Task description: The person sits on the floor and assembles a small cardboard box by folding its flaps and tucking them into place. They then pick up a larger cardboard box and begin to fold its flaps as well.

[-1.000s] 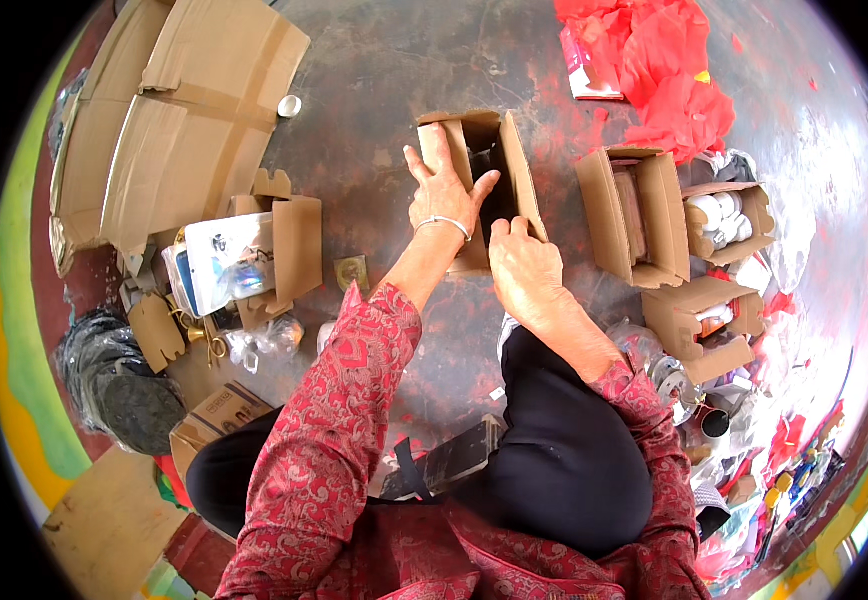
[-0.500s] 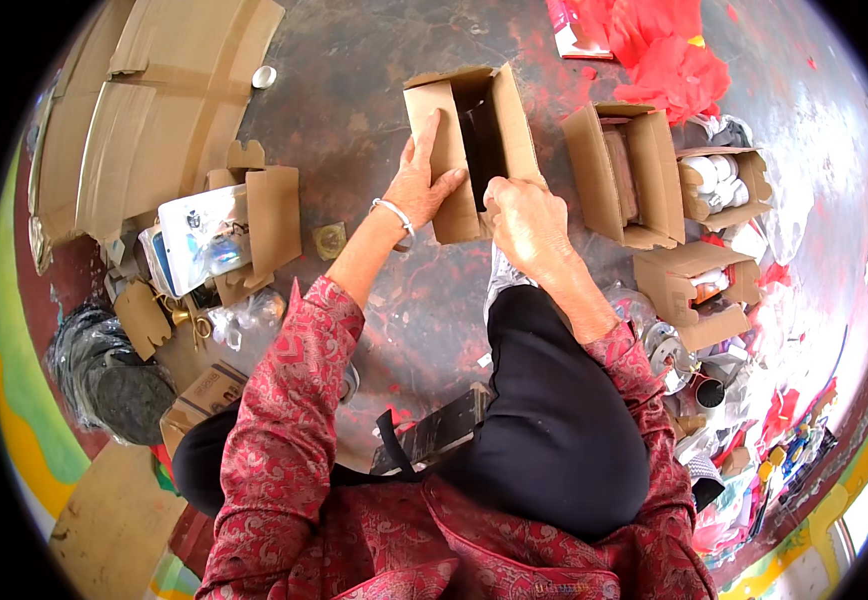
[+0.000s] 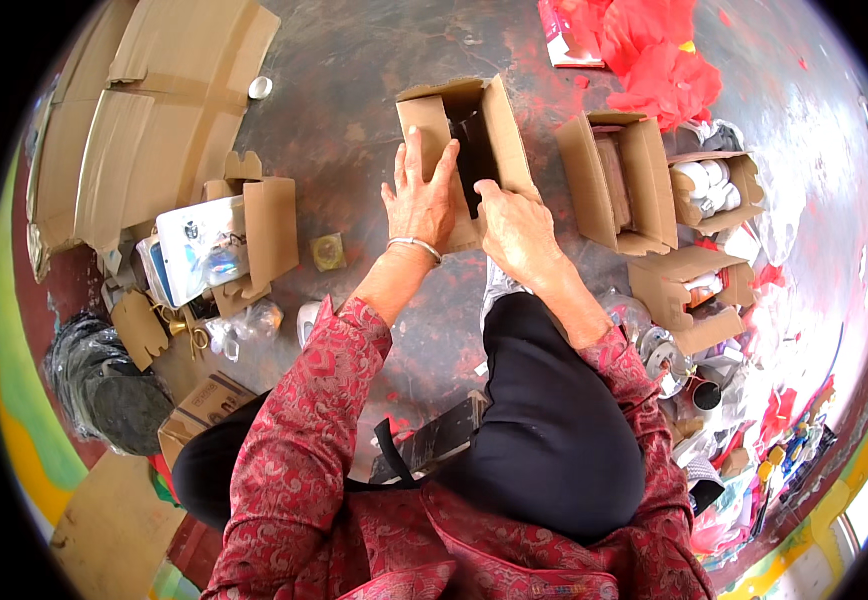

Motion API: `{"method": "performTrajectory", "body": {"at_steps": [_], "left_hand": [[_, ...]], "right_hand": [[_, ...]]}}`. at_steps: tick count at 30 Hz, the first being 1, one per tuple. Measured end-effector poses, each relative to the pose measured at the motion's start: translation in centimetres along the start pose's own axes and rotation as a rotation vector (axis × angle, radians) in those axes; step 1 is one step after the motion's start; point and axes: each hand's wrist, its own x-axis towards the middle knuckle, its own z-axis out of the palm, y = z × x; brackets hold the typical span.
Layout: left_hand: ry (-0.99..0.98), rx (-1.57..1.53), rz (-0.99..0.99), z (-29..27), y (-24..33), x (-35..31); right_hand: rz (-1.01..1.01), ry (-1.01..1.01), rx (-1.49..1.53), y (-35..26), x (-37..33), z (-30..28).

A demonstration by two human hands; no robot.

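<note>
At twelve o'clock on the floor (image 3: 344, 150), an open cardboard box (image 3: 506, 135) | left hand (image 3: 421, 208) splayed over its flap (image 3: 426, 114); right hand (image 3: 516, 232) curled at its five o'clock side, grip unclear | uneven pressing could buckle cardboard.

Matt cardboard box (image 3: 507, 135), glossy dark plastic wrapping (image 3: 76, 368)

A thin, silver-coloured round bangle (image 3: 416, 241) circles the wrist, behind the fingers (image 3: 415, 155) of the left hand (image 3: 422, 210); farther back from the fingers, long red fabric sleeves (image 3: 306, 430) carry pale scrolling paisley; beyond, plain black cloth trousers (image 3: 559, 415).
</note>
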Motion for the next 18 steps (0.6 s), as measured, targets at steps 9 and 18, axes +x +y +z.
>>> {"method": "performTrajectory", "body": {"at_steps": [9,18], "left_hand": [[0.125,-0.088,0.124,0.9,-1.1,0.3],[0.056,0.003,0.056,0.0,-0.6,0.1]], "right_hand": [[0.074,-0.141,-0.003,-1.1,0.4,-1.1],[-0.103,0.479,0.275,-1.7,5.2,-6.3]]}}
